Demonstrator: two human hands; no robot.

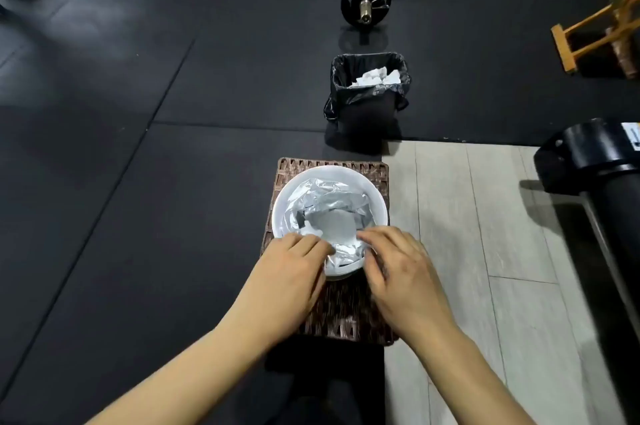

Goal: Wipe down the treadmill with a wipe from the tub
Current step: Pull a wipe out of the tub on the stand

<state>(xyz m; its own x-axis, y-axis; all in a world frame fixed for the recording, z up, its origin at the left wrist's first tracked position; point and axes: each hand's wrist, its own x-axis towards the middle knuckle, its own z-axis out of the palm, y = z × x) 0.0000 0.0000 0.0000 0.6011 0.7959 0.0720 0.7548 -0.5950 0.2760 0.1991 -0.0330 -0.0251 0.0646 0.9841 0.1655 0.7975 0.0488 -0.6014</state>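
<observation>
Two bare forearms are seen at the bottom of the frame, reaching up toward the centre. The left hand (pixel 294 272) is laid on the near left rim of the tub (pixel 287 202), and its fingertips are closed on the crumpled foil liner (pixel 332 206) at that edge. The right hand (pixel 398 268) is placed at the near right rim, with its fingers curled down onto the same foil; whether a wipe is pinched under them cannot be told. The tub, white and round, is open at the top, and only silver foil is seen inside it. It stands on one brown woven mat (pixel 374 171) in the lower centre.

Just above the mat, one black bin (pixel 367 112) with a black bag is found, and several white crumpled wipes (pixel 377 77) lie in it. Further up, at the top centre, one barbell (pixel 366 1) with a black plate lies on the floor. At the upper right, a yellow wooden frame (pixel 585 33) is seen in part. At the right edge, the black end of the treadmill (pixel 588 154) is seen, well apart from the tub.

Black rubber floor tiles (pixel 138 112) cover most of the room, and a patch of pale wood-look flooring (pixel 485 216) is found at the lower right, under the treadmill. A blurred pale object at the upper left cannot be identified.
</observation>
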